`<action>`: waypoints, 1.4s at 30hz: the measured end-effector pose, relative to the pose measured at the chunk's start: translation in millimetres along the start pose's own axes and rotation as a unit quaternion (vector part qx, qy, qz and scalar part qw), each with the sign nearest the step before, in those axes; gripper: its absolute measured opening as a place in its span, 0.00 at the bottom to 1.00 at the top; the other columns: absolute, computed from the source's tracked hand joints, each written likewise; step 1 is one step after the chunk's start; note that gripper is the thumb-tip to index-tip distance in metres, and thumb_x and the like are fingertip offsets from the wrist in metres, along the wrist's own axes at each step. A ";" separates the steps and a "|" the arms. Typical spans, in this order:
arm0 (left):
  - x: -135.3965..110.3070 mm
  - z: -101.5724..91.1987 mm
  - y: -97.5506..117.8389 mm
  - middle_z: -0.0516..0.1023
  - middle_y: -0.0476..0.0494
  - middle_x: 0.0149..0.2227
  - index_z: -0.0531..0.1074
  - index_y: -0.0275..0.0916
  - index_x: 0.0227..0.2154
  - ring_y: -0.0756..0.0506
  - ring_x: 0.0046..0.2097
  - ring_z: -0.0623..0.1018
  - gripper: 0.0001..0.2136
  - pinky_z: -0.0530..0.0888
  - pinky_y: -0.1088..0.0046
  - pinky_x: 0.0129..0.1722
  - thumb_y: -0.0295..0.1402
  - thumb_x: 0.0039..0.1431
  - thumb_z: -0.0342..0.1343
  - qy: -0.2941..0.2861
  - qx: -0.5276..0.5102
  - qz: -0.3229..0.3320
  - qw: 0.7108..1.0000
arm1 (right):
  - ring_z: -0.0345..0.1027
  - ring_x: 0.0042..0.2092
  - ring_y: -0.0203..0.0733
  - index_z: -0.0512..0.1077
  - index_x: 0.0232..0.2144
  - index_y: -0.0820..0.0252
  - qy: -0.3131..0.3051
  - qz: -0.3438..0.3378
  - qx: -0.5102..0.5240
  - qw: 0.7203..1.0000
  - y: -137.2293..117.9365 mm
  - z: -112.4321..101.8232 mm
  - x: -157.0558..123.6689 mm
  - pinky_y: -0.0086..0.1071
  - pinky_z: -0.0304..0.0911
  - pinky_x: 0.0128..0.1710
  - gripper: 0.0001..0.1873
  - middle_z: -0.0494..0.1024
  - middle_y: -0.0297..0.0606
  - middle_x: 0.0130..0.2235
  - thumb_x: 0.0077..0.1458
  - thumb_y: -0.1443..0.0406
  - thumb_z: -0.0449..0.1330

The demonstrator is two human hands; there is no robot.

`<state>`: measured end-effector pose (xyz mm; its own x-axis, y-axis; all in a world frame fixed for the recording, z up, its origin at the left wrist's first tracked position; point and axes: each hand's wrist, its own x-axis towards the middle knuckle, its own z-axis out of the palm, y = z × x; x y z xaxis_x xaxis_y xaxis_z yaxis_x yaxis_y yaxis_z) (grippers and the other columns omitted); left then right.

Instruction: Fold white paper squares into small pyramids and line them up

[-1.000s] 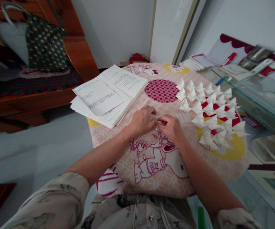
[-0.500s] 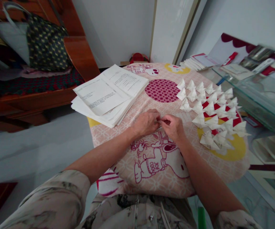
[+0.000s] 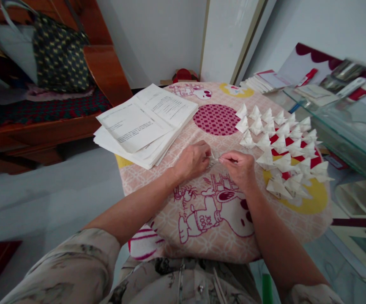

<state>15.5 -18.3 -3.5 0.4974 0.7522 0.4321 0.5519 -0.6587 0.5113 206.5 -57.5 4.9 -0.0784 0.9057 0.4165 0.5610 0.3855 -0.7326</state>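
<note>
A small piece of folded white paper (image 3: 214,160) is between my two hands, over the middle of the cloth-covered table. My left hand (image 3: 194,160) is closed, its fingers curled round the paper's left side. From the right, my right hand (image 3: 239,168) pinches with thumb and forefinger at the paper's right end. The exact shape of the paper is too small and partly hidden to make out. To the right of my hands stand several pointed folded paper pieces (image 3: 279,143) in rows.
A stack of printed paper sheets (image 3: 138,126) lies at the table's left. The patterned tablecloth (image 3: 157,211) reaches close to my body. Beyond its right edge is a glass shelf (image 3: 331,131) with pens and papers. A wooden bench (image 3: 107,84) holding a dotted bag (image 3: 61,57) stands left.
My right hand has moved a little to the right, away from my left hand, and the white paper between them now shows. My left hand has shifted slightly left.
</note>
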 end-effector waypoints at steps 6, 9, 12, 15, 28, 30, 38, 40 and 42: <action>-1.8 2.7 -1.7 0.73 0.43 0.33 0.68 0.37 0.28 0.47 0.34 0.72 0.07 0.70 0.70 0.34 0.20 0.49 0.50 0.050 0.001 0.023 0.998 | 0.68 0.26 0.39 0.76 0.22 0.59 -0.016 0.103 0.063 0.993 7.4 5.0 0.3 0.32 0.62 0.28 0.05 0.77 0.33 0.22 0.46 0.64 0.64; -3.0 4.6 -2.0 0.73 0.44 0.33 0.67 0.38 0.28 0.48 0.34 0.71 0.06 0.69 0.71 0.33 0.20 0.50 0.50 0.059 0.014 0.032 0.998 | 0.69 0.26 0.39 0.77 0.25 0.59 -0.020 0.163 0.122 0.979 10.7 7.6 0.0 0.31 0.62 0.27 0.05 0.78 0.33 0.24 0.42 0.64 0.67; -3.4 5.2 -1.3 0.72 0.44 0.34 0.67 0.38 0.28 0.48 0.34 0.71 0.06 0.69 0.71 0.32 0.21 0.52 0.50 0.061 0.024 0.045 0.997 | 0.70 0.27 0.38 0.78 0.28 0.60 -0.018 0.215 0.181 0.959 9.5 7.4 -0.2 0.31 0.63 0.27 0.08 0.79 0.33 0.26 0.40 0.65 0.69; -3.3 5.1 -0.8 0.73 0.43 0.35 0.67 0.37 0.29 0.47 0.35 0.72 0.06 0.70 0.71 0.33 0.21 0.53 0.50 0.066 0.023 0.053 0.996 | 0.69 0.25 0.37 0.78 0.28 0.60 -0.022 0.259 0.233 0.937 5.9 5.6 0.0 0.31 0.64 0.26 0.10 0.78 0.33 0.25 0.38 0.65 0.70; -4.2 3.3 2.9 0.74 0.41 0.37 0.67 0.38 0.30 0.47 0.38 0.73 0.06 0.72 0.70 0.37 0.22 0.55 0.48 0.045 0.037 0.048 0.997 | 0.72 0.25 0.38 0.78 0.29 0.60 0.006 0.278 0.278 0.919 3.7 6.0 1.0 0.33 0.68 0.27 0.11 0.79 0.34 0.25 0.38 0.64 0.69; -4.1 3.2 4.0 0.73 0.42 0.37 0.67 0.37 0.30 0.47 0.37 0.73 0.06 0.72 0.70 0.36 0.21 0.55 0.48 0.041 0.042 0.048 0.997 | 0.72 0.25 0.38 0.78 0.29 0.60 0.003 0.273 0.267 0.924 3.9 8.0 1.2 0.33 0.68 0.27 0.11 0.79 0.34 0.25 0.38 0.64 0.69; -4.1 3.4 6.6 0.73 0.42 0.36 0.68 0.36 0.31 0.47 0.36 0.72 0.06 0.71 0.71 0.34 0.21 0.56 0.48 0.042 0.057 0.048 0.996 | 0.73 0.25 0.40 0.77 0.31 0.61 -0.002 0.249 0.238 0.939 5.9 12.9 2.0 0.33 0.70 0.27 0.14 0.79 0.35 0.26 0.43 0.58 0.69; -4.2 3.8 7.1 0.73 0.42 0.35 0.68 0.36 0.31 0.47 0.36 0.72 0.06 0.71 0.71 0.34 0.22 0.57 0.48 0.044 0.060 0.049 0.996 | 0.73 0.24 0.40 0.77 0.30 0.61 -0.007 0.252 0.245 0.936 3.9 13.3 2.1 0.33 0.70 0.27 0.14 0.78 0.34 0.24 0.40 0.59 0.70; -4.4 4.0 7.4 0.73 0.42 0.35 0.68 0.36 0.31 0.47 0.36 0.72 0.05 0.71 0.72 0.34 0.22 0.57 0.48 0.044 0.061 0.049 0.996 | 0.72 0.24 0.40 0.76 0.30 0.60 -0.010 0.260 0.248 0.933 2.7 13.5 1.9 0.34 0.71 0.26 0.14 0.78 0.34 0.24 0.39 0.60 0.70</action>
<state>20.1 -26.5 -4.6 0.4948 0.6791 0.5422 0.5834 -0.7220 0.3720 196.8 -52.4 -3.5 0.0789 0.9943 -0.0714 0.0769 -0.0775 -0.9940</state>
